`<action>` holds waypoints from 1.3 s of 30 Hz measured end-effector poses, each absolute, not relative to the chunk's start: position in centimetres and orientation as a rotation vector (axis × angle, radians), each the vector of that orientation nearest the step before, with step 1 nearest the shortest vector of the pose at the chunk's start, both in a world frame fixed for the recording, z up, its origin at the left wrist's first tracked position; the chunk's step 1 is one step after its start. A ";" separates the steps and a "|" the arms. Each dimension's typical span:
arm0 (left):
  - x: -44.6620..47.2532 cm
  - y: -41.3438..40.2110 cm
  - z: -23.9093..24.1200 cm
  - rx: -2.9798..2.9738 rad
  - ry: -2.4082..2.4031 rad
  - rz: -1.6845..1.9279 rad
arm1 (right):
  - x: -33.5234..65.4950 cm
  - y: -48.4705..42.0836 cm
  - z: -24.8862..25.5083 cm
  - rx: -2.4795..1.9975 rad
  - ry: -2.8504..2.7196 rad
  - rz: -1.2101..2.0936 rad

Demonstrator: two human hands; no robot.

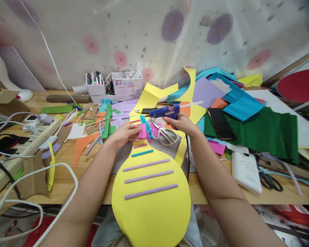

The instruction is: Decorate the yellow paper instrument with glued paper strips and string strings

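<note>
My left hand (129,133) pinches a small pink paper piece (142,130) over the narrow neck of a large yellow paper cutout (151,214). In my right hand (181,123) is a blue hot glue gun (164,112), its nozzle pointing left toward the pink piece and a clear glue stick poking out behind. Purple strips (151,176) lie across the cutout's wide body, with a blue strip (142,153) and a pink strip (140,145) higher up. Scissors with pale handles (168,136) rest just below the glue gun. The cutout's lower end overhangs the table edge above my lap.
Coloured paper sheets (207,91) and dark green paper (270,132) cover the right side. A black phone (221,124), a white power bank (246,171) and dark scissors (271,180) lie there. Power strips (45,137) and looping white cables (74,178) crowd the left. White boxes (127,87) stand behind.
</note>
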State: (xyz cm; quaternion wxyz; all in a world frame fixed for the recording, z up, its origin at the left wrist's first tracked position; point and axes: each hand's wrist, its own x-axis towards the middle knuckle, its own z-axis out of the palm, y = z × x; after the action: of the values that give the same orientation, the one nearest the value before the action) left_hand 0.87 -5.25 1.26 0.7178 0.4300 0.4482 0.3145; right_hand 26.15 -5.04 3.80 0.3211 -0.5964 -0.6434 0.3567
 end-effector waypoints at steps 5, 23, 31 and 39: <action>0.9 -5.3 1.3 0.886 0.963 0.818 | 26.4 -3.7 2.1 -1.585 -1.528 0.850; 1.3 -4.9 0.9 0.814 0.950 1.087 | 26.5 -2.3 -2.1 -1.918 -1.647 0.574; 1.4 -4.9 0.7 0.873 0.948 1.094 | 28.1 -3.8 2.5 -2.157 -2.088 0.300; 2.3 -5.2 0.5 0.887 0.899 1.155 | 22.3 -6.2 3.6 -1.382 -1.999 0.940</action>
State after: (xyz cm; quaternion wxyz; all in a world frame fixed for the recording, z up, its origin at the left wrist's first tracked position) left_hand 2.33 -5.21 0.48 0.6558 0.3914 0.3965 0.5094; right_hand 22.28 -6.18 3.58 0.2651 -0.5114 -0.7398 0.3478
